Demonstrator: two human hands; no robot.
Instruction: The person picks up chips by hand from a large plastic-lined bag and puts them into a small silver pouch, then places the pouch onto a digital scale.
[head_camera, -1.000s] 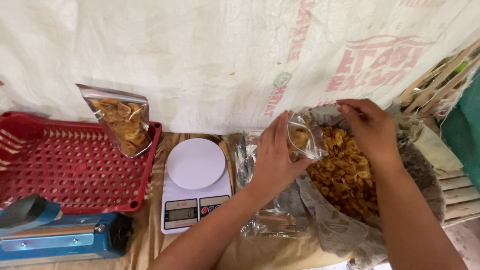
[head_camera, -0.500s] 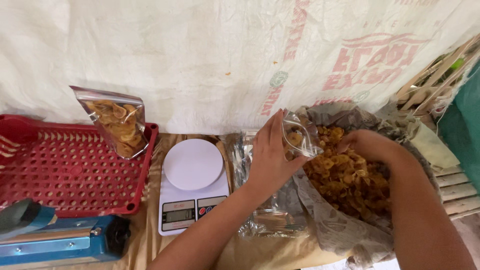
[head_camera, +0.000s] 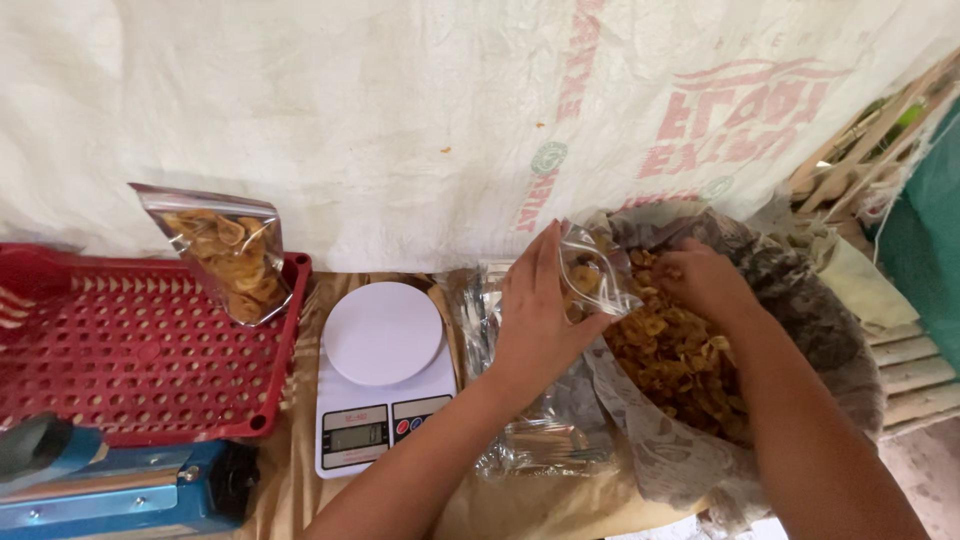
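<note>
Left hand (head_camera: 535, 325) is up over the table, fingers and thumb closed on a small clear pouch (head_camera: 592, 272), pinching its side so the mouth faces the big sack. A few yellow chips already show through the pouch's plastic. Right hand (head_camera: 705, 282) is down in the large open sack of chips (head_camera: 680, 360), fingers curled into the heap (whether they have actually closed on any chips, I cannot tell from this angle). The 2 hands sit close together, the pouch just beside the right knuckles at the sack's near rim.

Under the left wrist lies a stack of empty clear pouches (head_camera: 530, 440), flat on the brown table cover. Just left of that, a white kitchen scale (head_camera: 380, 375) with a round platter, nothing on it. Further left, a red perforated tray (head_camera: 130, 350), and 1 filled pouch of chips (head_camera: 225, 250) leaning upright at its back corner. A blue sealing machine (head_camera: 110, 495) sits at the near left edge.
</note>
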